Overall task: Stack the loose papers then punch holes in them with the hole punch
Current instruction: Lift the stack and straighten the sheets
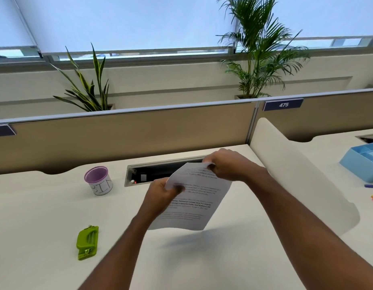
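Printed white papers [194,204] hang in the air above the middle of the desk, tilted, their lower edge clear of the surface. My left hand [160,193] grips their top left corner. My right hand [227,166] pinches the top right corner. How many sheets are in the bundle is not visible. A green hole punch [87,242] lies flat on the desk at the lower left, well apart from both hands.
A small purple-rimmed cup marked BIN [98,181] stands left of the open cable slot [160,171]. A cream divider [296,176] bounds the desk on the right; beyond it sit a blue organiser tray [363,162] and pens. A beige partition [122,132] runs behind.
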A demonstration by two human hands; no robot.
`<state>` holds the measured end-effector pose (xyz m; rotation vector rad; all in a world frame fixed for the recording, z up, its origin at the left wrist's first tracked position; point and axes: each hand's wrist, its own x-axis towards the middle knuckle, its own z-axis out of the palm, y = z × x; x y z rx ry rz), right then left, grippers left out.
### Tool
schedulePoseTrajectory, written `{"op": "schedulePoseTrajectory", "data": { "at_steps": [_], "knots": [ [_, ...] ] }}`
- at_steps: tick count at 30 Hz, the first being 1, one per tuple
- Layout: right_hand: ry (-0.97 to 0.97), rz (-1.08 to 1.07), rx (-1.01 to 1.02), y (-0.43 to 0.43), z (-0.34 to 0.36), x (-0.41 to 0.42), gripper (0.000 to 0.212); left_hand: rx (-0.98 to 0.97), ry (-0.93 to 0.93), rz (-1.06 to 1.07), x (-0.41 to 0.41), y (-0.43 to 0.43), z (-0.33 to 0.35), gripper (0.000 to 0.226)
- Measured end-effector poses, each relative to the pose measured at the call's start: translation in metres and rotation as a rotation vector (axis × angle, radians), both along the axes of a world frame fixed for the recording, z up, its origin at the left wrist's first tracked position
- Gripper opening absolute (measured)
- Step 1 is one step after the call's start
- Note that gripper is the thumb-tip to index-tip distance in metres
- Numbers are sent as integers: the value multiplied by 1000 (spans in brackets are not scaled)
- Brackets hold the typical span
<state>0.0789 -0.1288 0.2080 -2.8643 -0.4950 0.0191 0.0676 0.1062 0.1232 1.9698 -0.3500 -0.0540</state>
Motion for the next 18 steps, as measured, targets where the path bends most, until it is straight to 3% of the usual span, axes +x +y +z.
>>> {"op": "schedulePoseTrajectory", "data": {
  "at_steps": [3, 10, 14, 18],
  "knots": [
    [-14, -62, 203, -11, 6, -3, 11, -132, 46, 28, 0, 5, 1, 17],
    [202, -212, 1130, -48, -41, -13, 9, -456, 164, 178, -2, 22, -4, 13],
    [376, -95, 1332, -26, -79, -21, 23, -501, 213, 187, -5, 16, -14, 17],
    [279, -201, 1392, -6, -103, -28, 24, -483, 219, 184, -7, 13, -27, 14]
  ]
}}
